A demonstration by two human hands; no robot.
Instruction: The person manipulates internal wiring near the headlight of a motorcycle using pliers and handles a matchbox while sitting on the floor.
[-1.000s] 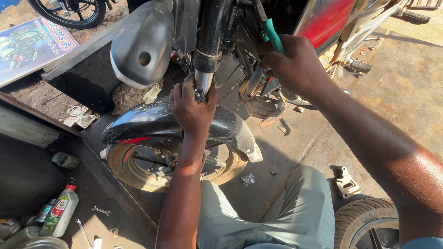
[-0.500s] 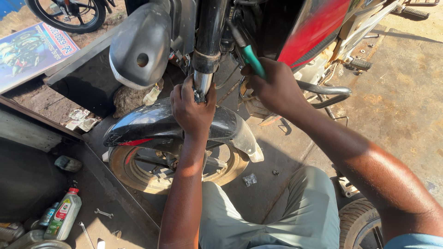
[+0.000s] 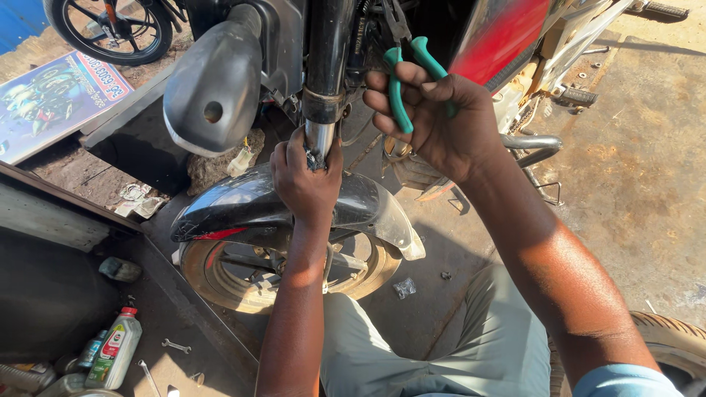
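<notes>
Nearest us, at six o'clock, we see our own grey-green trouser leg (image 3: 382, 353) and both forearms reaching up into the frame, with the tread of a loose tyre (image 3: 673, 334) at the lower right corner. Down at seven to eight o'clock a grey oil bottle with a red cap (image 3: 114, 353) stands among other containers, and a small spanner (image 3: 176, 345) lies on the dirty floor (image 3: 647, 169) just beside it. Moving outward, the front wheel (image 3: 228, 276) of the motorcycle sits just left of centre under a black mudguard (image 3: 250, 209). Our left hand (image 3: 305, 180) lies on top of that mudguard, its grip closed around the bare chrome foot of the fork leg (image 3: 327, 73), which rises from there toward twelve o'clock. At about one o'clock from centre, our right hand (image 3: 441, 121) is closed around the green-handled pliers (image 3: 401, 92); the two handles stand a little apart between the fingers, and the metal nose points up into the dark space beside the fork, where we cannot tell whether it bites on anything. Left of the fork, at eleven o'clock, hangs a grey plastic cowl (image 3: 213, 81) with a round hole in it. The red fuel tank (image 3: 500, 33) slants away at one o'clock. Farthest off, at ten to eleven o'clock, a printed poster (image 3: 51, 99) lies flat and another wheel (image 3: 110, 29) stands at the top edge.
</notes>
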